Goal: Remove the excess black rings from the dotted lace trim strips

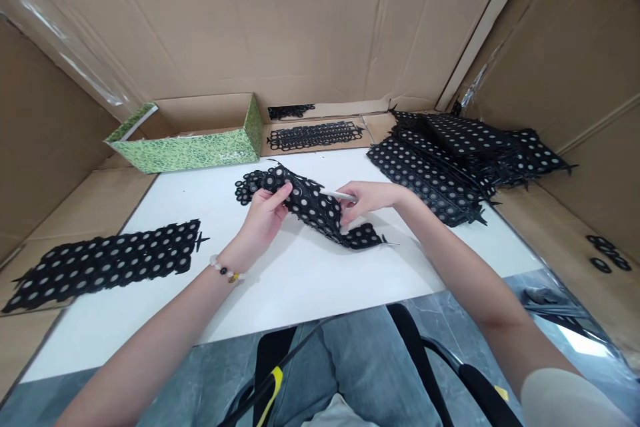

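A black sheet of linked rings with pale round centres (313, 205) is bent and held above the white table top. My left hand (266, 217) grips its left part, with the thumb on top. My right hand (367, 200) is closed around a thin white pen-like tool (340, 195), whose tip points left over the sheet. Fingers of my right hand are at the sheet's right part. The sheet's right end curls down to the table, near a small pointed tab.
Another dotted black sheet (110, 263) lies at the left. A pile of such sheets (450, 153) is at the back right. Behind stand a green patterned box (190, 152) and an open ring mesh (315, 136). Loose black rings (607, 253) lie far right. Cardboard walls (280, 27) surround the table (280, 300).
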A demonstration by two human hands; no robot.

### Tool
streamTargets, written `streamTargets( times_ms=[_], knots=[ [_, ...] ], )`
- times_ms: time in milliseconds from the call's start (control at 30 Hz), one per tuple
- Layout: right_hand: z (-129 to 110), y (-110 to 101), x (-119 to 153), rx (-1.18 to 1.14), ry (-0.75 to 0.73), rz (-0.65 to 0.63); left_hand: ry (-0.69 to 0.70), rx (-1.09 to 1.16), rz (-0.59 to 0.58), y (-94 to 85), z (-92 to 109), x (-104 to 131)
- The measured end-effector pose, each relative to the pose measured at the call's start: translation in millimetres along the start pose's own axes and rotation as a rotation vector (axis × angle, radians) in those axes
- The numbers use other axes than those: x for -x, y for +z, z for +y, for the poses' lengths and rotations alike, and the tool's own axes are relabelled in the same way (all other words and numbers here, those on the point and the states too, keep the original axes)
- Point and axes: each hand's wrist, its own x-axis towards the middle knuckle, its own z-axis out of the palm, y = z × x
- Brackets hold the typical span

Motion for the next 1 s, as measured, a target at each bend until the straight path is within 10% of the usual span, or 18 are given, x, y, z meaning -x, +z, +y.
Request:
streamTargets(
  times_ms=[300,600,833,1000],
  knots=[
    [-9.5,-39.3,38.4,0.089,-0.079,0.530,-0.176,-0.047,-0.070,3.4,5.3,4.2],
    [-1.0,-35.4,26.4,0.343,-0.170,1.107,-0.353,-0.159,-0.183,-10.4,-9.7,-4.5],
    [-11.7,7.0,2.3,-0.270,-0.109,0.720,-0.334,-0.166,-0.214,-16.1,-13.8,-11.0],
    [-13.6,41.1,-10.8,-0.259,-0.177,0.753,-0.264,-0.207,-0.160,-14.9,-13.6,-10.8]
  ],
)
